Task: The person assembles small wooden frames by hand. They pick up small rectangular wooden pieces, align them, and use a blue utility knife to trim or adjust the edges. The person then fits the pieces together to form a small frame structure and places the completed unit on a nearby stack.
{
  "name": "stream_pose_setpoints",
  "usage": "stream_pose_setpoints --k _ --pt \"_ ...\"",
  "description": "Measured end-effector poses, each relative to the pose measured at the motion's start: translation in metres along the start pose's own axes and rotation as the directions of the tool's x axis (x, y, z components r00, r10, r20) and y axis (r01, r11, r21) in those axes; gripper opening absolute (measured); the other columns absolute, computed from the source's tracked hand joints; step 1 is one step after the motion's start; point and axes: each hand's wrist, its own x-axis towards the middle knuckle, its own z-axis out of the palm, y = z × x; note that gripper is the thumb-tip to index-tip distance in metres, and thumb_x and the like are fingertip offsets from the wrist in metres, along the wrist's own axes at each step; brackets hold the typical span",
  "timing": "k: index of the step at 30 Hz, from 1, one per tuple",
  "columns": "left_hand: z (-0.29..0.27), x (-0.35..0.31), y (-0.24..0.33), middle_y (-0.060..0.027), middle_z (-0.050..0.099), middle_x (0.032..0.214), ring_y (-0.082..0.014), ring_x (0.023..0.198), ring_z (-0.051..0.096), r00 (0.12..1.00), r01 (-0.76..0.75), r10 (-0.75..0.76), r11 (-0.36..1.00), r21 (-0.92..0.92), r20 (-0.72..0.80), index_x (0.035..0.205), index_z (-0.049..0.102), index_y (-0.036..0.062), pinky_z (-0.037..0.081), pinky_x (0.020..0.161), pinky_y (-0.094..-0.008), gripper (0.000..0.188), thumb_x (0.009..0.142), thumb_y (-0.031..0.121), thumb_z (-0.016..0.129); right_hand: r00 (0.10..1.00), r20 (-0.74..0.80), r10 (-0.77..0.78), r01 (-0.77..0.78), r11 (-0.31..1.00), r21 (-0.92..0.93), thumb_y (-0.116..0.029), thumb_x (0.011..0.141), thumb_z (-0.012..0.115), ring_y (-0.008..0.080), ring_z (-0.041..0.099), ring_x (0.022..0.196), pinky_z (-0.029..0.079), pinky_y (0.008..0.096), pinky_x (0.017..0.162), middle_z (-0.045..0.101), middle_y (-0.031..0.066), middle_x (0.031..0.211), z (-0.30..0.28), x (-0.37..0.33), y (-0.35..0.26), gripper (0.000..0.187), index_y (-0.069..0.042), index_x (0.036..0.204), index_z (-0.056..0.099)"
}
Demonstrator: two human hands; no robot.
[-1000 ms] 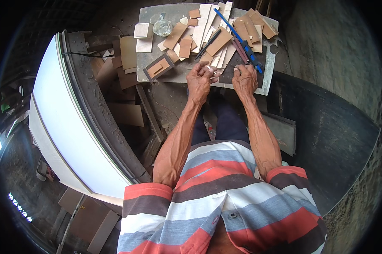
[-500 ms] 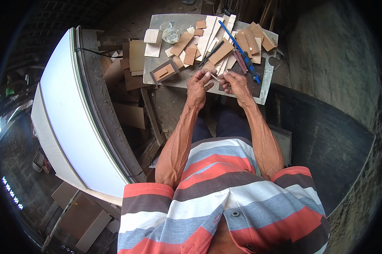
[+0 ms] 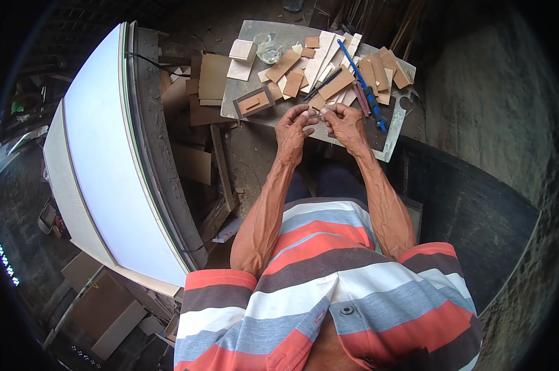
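Note:
My left hand [image 3: 291,128] and my right hand [image 3: 346,127] meet over the near edge of a small worktable [image 3: 236,93], fingertips pinched together. Between them is a small thin sliver of wood [image 3: 317,114], mostly hidden by the fingers. Just beyond my hands lies a heap of wood offcuts [image 3: 338,80], with a black pen-like tool [image 3: 322,83] across it. A long blue saw-like tool [image 3: 369,94] rests on the right of the heap. Left of my hands sits a dark-framed wooden piece [image 3: 254,102] with a small block on its face.
A clear glass bowl [image 3: 269,51] and a stack of pale wood blocks [image 3: 242,51] stand at the table's far left. Left of me leans a large white panel [image 3: 106,142]. A dark board [image 3: 465,204] is on my right, before a rough wall [image 3: 496,80].
The view has shifted slightly, so the table appears farther right and a little lower. My hands stay pinched together, and the sliver between them shows less than before.

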Motion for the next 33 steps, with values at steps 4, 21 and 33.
stream_pose_setpoints --k 4,21,33 --pt "-0.009 0.006 0.001 -0.0011 0.067 0.089 -0.0098 0.078 0.064 0.994 -0.092 0.097 0.989 0.116 -0.039 0.102 0.064 0.0055 0.047 0.064 -0.0223 0.015 0.089 0.013 0.065 0.998 0.046 0.043 -0.038 0.994 -0.105 -0.019 0.090 0.063 0.0043 0.055 0.062 0.046 0.0196 0.052 0.065 0.0005 0.075 0.011 -0.001 -0.010 0.019 -0.001 0.093 0.068" --pt "-0.070 0.030 0.055 -0.0040 0.066 0.078 -0.0099 0.067 0.064 0.999 -0.038 0.031 0.963 0.267 0.030 0.091 0.064 0.0029 0.046 0.056 -0.0205 0.008 0.087 0.010 0.064 0.975 0.060 -0.215 0.222 0.905 -0.362 -0.015 0.086 0.062 0.0117 0.057 0.062 0.045 0.0282 0.057 0.064 0.0074 0.070 0.074 0.018 -0.018 0.018 0.003 0.087 0.066" --pt "-0.101 0.042 0.087 -0.0120 0.069 0.086 -0.0157 0.075 0.069 0.997 0.063 -0.060 0.996 0.060 -0.050 0.103 0.062 -0.0062 0.055 0.061 -0.0214 0.019 0.089 0.006 0.062 0.915 -0.112 -0.389 0.217 0.704 -0.676 -0.026 0.084 0.061 0.0327 0.065 0.088 0.051 0.0408 0.077 0.066 0.0192 0.093 0.095 0.102 -0.044 0.035 -0.001 0.108 0.061"
